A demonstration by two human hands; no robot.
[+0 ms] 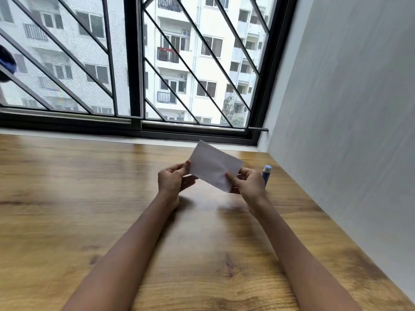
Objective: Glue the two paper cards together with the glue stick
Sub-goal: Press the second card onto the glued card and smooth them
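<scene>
Wooden table by barred window (grey wall beside) bears glue stick.

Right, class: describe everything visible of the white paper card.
The white paper card is a plain, thin rectangle, held tilted in the air above the wooden table. The left hand pinches its left corner, and the right hand pinches its lower right edge, thumb on the near face. One sheet or two stacked cannot be told.
</scene>
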